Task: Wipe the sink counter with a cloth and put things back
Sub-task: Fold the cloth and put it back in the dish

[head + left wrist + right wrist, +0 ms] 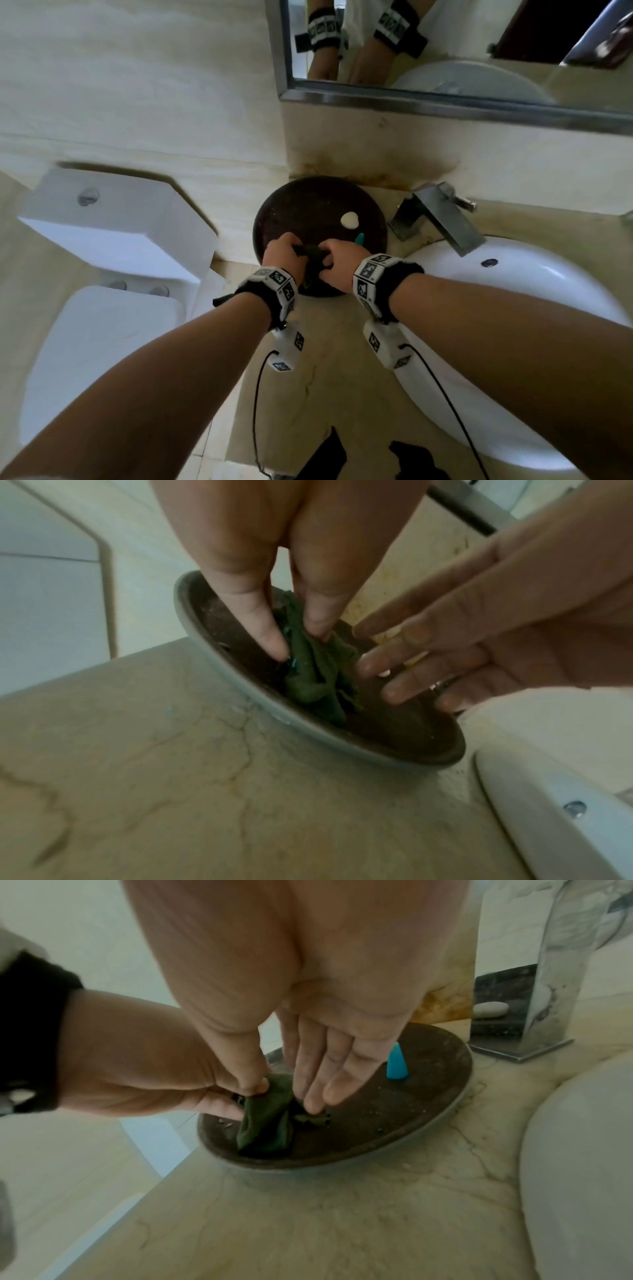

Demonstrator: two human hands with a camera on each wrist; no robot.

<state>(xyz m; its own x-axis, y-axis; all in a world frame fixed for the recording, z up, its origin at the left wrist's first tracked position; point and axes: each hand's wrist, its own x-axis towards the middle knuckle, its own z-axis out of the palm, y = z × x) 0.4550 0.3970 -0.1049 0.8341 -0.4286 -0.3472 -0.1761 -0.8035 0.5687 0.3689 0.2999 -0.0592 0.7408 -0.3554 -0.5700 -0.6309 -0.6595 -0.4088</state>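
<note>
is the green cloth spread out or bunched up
Bunched up: the cloth lies crumpled in folds in the dish, pinched by the left hand.

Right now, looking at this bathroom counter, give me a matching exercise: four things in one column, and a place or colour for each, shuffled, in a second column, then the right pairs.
Things:
1. cloth
2. cone
3. soap
4. tap

Descriptions:
A. pale oval lying on the tray
B. metal, standing between the tray and the sink
C. dark green, pinched by the left hand
D. bright blue, upright on the tray

Pairs: 1-C, 2-D, 3-A, 4-B
</note>
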